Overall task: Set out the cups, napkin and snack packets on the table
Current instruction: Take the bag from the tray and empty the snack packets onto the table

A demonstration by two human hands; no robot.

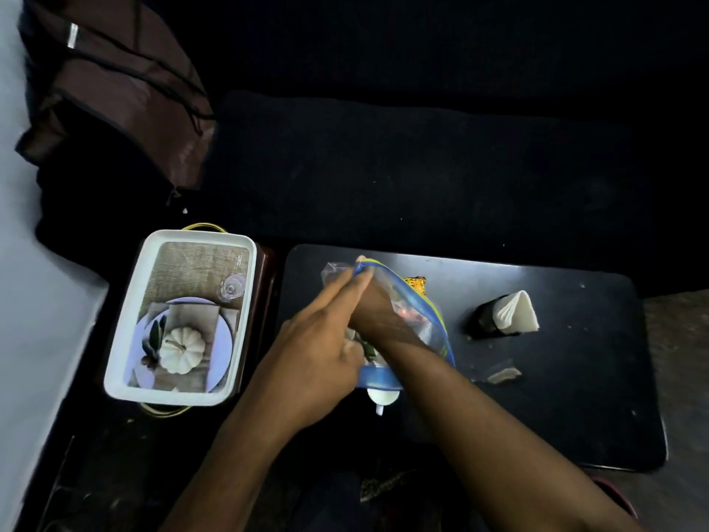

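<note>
The left hand (318, 351) pinches the bag (418, 312) mouth near its blue rim; the right hand (368, 301) reaches inside, its grip hidden. On the table (575, 397), the bag looks thin, limp and slippery, best held at the rim. The napkin (516, 311) stands nearby.

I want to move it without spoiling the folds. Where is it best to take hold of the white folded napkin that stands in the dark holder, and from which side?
Probably grip the napkin by its wide upper part, the fanned end that sticks out of the dark holder. Come from above and from the right side of the table, because the napkin leans that way and its lower end is hidden in the holder. Pinch across the flat faces, lightly.
</note>
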